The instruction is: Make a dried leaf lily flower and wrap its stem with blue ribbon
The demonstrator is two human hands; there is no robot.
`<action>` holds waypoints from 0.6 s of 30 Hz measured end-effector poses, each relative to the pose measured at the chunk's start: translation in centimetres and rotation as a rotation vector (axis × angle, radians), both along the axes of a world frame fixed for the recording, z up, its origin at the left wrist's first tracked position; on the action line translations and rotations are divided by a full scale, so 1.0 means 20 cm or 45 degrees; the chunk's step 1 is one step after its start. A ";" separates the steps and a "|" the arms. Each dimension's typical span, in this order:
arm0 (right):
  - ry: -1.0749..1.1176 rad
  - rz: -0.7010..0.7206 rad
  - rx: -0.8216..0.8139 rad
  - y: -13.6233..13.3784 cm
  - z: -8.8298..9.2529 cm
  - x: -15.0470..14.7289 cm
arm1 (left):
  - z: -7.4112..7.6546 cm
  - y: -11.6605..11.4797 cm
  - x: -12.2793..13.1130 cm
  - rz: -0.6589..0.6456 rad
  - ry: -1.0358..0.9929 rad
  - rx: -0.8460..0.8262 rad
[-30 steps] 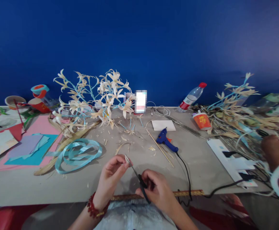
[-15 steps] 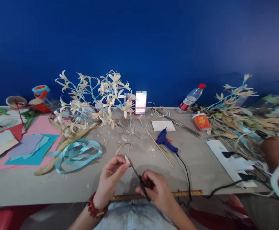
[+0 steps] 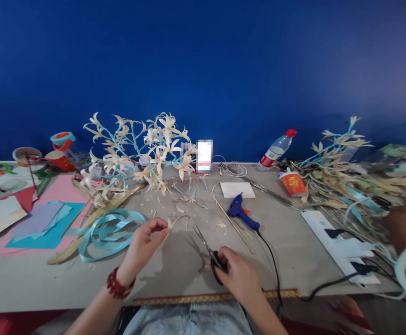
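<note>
Now, lower centre of frame: left hand (image 3: 143,244) above counter (image 3: 31,284), fingers pinched tight on small pale petal (image 3: 170,224). Right hand (image 3: 240,277) lower right of it, fingers curled through handles of scissors (image 3: 208,249); blades point up-left toward petal, not touching it. Blue ribbon (image 3: 108,228) just left of left hand. Glue gun (image 3: 243,211) above right hand.

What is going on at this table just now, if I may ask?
A person seated at a cluttered craft table pinches a small pale petal piece between the fingertips of the left hand. The right hand holds black scissors, their blades clear of the piece. A pale flower branch, blue ribbon and a blue glue gun sit beyond.
</note>
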State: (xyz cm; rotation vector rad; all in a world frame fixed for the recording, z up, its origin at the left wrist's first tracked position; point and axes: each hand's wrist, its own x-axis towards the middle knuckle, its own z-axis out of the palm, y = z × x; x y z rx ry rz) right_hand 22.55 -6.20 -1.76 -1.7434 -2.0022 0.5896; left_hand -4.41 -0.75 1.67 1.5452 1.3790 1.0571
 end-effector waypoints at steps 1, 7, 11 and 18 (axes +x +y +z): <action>-0.037 -0.005 0.024 0.00 -0.01 0.00 | 0.00 0.05 -0.03 -0.039 0.202 0.052; -0.116 -0.020 0.088 0.02 -0.06 0.00 | 0.01 0.38 -0.05 -0.181 0.799 0.201; -0.072 -0.051 0.220 0.01 -0.12 0.02 | -0.05 0.53 0.00 -0.177 0.924 0.191; 0.023 0.058 0.288 0.01 -0.15 0.04 | -0.10 0.62 0.03 -0.237 0.927 0.199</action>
